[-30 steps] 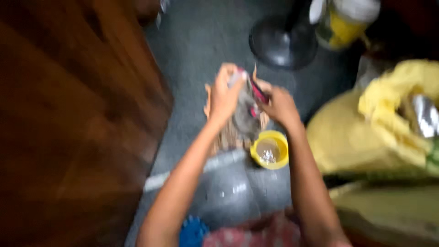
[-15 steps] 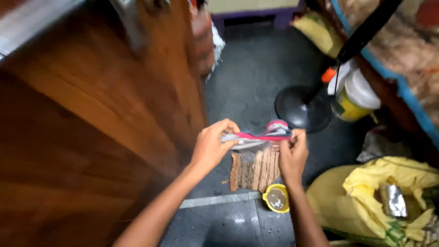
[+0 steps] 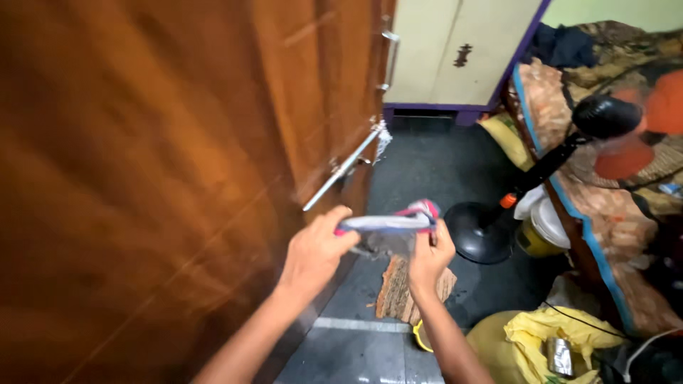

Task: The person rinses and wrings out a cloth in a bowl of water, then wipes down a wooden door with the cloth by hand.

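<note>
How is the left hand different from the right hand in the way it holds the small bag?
The left hand pinches the left end of the clear bag with its back toward the camera; the right hand grips the right end, by the pink-red edge. The left hand lies close to the wooden door; the right hand is over the wood piece. Both hold the bag's top edge.

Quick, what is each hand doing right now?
Left hand: closed, pinching one end of the clear plastic pouch.
Right hand: closed, gripping the pouch's other end.

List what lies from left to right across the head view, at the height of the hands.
Wooden door → left hand → clear zip bag → right hand → black fan base → yellow tub.
</note>
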